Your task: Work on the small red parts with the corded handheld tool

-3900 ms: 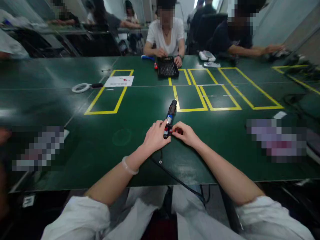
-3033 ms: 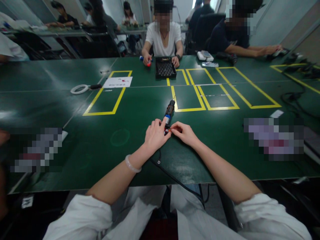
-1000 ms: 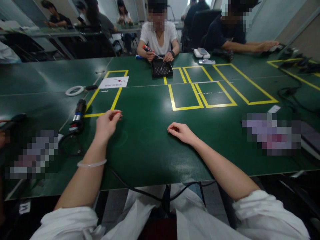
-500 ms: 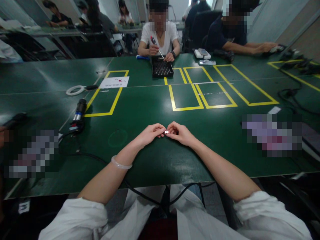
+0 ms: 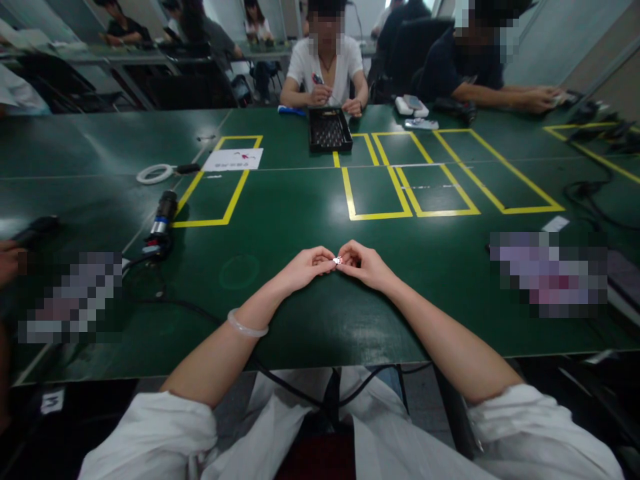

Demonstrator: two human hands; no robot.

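Between my fingertips is a small white piece with a reddish part point(image 5: 338, 261), too small for me to tell its kind. My left hand point(image 5: 313, 267) pinches it from the left, thumb and index finger together. From the right, my right hand point(image 5: 365, 265) closes on the same piece with bent fingers. Both hands are just above or resting on the green table point(image 5: 300, 340); which of these I cannot tell. A pale bracelet point(image 5: 247, 326) circles my left wrist.
A black cylindrical device point(image 5: 163, 217) with a cable lies to the left. Past it are a white cable coil point(image 5: 155, 174) and a printed sheet point(image 5: 234, 159). Opposite, a person point(image 5: 327, 73) holds a screwdriver by a black tray point(image 5: 331, 138). Yellow tape point(image 5: 380, 216) marks rectangles.
The small piece appears turned between my fingertips, its white face looking different. The person opposite has raised the screwdriver from the black tray. The whole view has shifted slightly.
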